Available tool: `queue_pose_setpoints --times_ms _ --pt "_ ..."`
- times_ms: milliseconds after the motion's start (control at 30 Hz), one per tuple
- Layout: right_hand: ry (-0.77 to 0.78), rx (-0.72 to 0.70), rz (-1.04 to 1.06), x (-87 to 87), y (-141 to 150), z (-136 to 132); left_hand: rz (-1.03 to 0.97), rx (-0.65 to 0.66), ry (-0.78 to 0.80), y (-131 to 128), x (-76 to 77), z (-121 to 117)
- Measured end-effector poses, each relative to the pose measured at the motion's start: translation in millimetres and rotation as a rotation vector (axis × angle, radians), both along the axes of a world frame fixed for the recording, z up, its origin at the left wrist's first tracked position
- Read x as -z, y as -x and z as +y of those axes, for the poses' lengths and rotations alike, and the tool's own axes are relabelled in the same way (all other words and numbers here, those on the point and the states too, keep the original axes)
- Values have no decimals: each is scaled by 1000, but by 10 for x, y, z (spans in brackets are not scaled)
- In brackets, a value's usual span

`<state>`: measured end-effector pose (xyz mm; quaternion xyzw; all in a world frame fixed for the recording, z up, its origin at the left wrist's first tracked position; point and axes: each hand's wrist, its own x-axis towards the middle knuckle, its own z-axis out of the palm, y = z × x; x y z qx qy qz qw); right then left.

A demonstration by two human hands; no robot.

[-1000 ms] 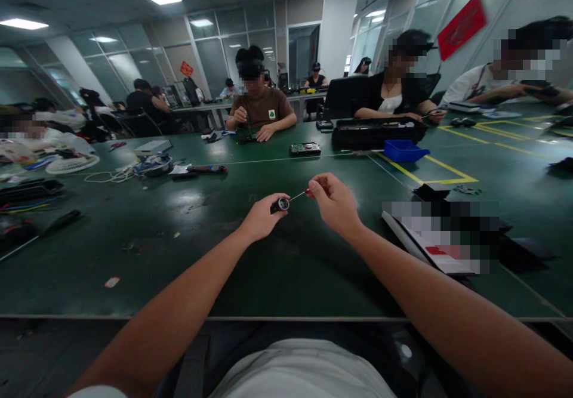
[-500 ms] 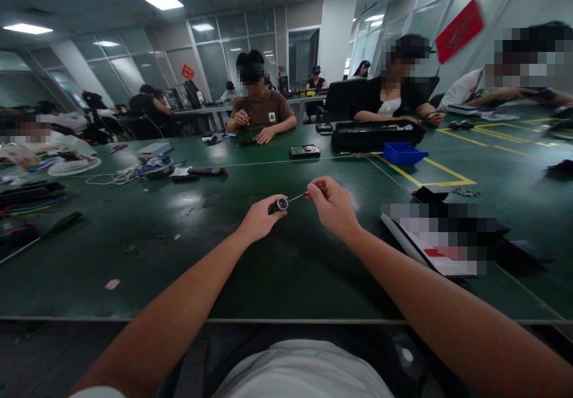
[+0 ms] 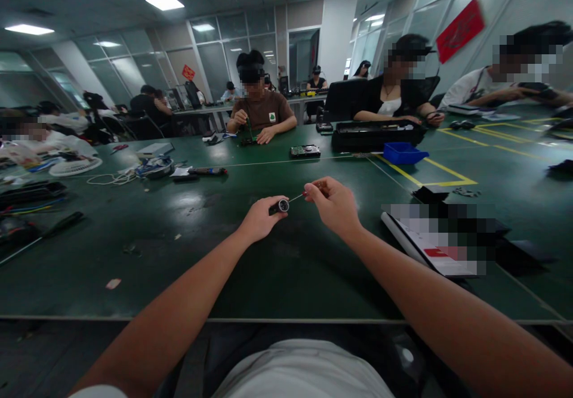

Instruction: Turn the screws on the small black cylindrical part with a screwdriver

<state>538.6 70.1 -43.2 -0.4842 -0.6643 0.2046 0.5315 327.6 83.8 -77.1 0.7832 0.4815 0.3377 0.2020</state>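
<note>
Between the fingers of my left hand (image 3: 261, 219) is a small black part with a round, silver-rimmed end (image 3: 282, 206); its exact kind I cannot make out. The round end faces me and to the right. My right hand (image 3: 333, 207) is closed on the red handle of a screwdriver (image 3: 297, 197), whose thin metal shaft points left at the black part. Whether the tip sits in a screw is too small to tell. Both hands are held above the green table (image 3: 286, 290), with the forearms reaching in from the near edge.
Ahead lie a bare hard drive (image 3: 305, 151), a blue bin (image 3: 404, 153) and a long black housing (image 3: 376, 135). A pen-like electric screwdriver (image 3: 208, 171) and cables (image 3: 154, 167) are left. A notebook (image 3: 432, 249) and black pieces lie right. A co-worker (image 3: 262, 111) sits opposite.
The black part and the screwdriver have shifted very slightly in my hands. My grip on both stays the same. At the far right, a co-worker's hands have risen a little with a dark object.
</note>
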Motion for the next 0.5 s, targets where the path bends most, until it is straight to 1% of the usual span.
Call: queue_pose_setpoints --times_ms 100,300,400,500 --pt "19 -21 7 6 2 2 -15 -3 12 -2 1 -5" --pt "58 -50 6 -39 21 -40 -25 -20 17 -2 -24 -12" --pt "55 -114 18 -31 23 -55 -27 -37 15 4 -28 -6" --pt "19 -177 3 -1 19 -57 -28 -53 4 9 -21 2"
